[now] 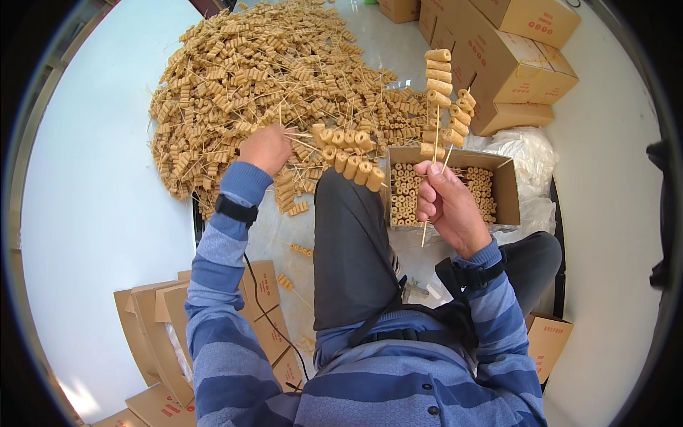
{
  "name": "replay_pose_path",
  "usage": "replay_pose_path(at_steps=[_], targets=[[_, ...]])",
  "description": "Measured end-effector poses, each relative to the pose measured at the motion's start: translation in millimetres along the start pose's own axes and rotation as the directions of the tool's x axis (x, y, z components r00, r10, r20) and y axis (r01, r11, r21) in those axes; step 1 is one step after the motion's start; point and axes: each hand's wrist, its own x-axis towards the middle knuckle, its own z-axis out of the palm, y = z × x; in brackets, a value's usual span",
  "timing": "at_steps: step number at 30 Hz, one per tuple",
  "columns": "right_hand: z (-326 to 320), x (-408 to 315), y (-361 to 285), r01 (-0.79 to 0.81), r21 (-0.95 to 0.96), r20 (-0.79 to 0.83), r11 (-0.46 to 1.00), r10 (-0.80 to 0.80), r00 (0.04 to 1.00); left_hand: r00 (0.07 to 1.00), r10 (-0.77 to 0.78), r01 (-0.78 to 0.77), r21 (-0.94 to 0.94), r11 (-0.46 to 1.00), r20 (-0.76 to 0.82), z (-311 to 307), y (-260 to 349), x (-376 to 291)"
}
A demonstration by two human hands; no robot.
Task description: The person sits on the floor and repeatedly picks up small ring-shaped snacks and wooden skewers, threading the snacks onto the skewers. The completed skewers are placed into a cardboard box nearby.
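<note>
My left hand (267,148) is closed on the thin sticks of several skewers of tan, ring-shaped food pieces (352,168), which point to the right above my knee. In my right hand (447,200) are the sticks of more such skewers (438,85), held upright with their pieces at the top. Under and behind my right hand stands an open cardboard box (507,187) with rows of the same skewers packed inside. A large heap of loose skewers (256,69) lies on the floor ahead, just beyond my left hand.
Closed cardboard boxes (501,58) are stacked at the upper right. Clear plastic bags (525,160) lie beside the open box. More cartons (160,325) stand at the lower left, near a black cable (261,299). A few stray skewers (285,281) lie on the floor by my leg.
</note>
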Motion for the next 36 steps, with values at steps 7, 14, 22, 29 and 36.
replay_pose_path(at_steps=[7, 14, 22, 29, 36], targets=[[-15, -28, 21, -0.006, 0.015, -0.066, 1.000, 0.007, 0.998, 0.816, -0.301, 0.474, -0.275, 0.836, 0.493, 5, -24, 50], [-13, -36, 31, -0.113, -0.129, 0.001, 0.985, 0.114, 0.993, 0.815, -0.325, 0.555, -0.483, 0.677, 0.480, -13, -40, 56], [17, -11, 32, -0.092, 0.144, -0.051, 0.985, 0.100, 0.994, 0.983, -0.036, 0.076, -0.217, 0.973, 0.182, -41, -13, 41], [80, 34, 47, -0.106, 0.254, 0.190, 0.961, 0.058, 0.980, 0.980, 0.045, -0.029, -0.082, 0.996, 0.195, -25, 70, -20], [74, 39, 51, -0.180, 0.203, 0.309, 0.963, 0.111, 0.945, 0.909, 0.107, -0.094, -0.053, 0.994, 0.404, -37, 110, -61]])
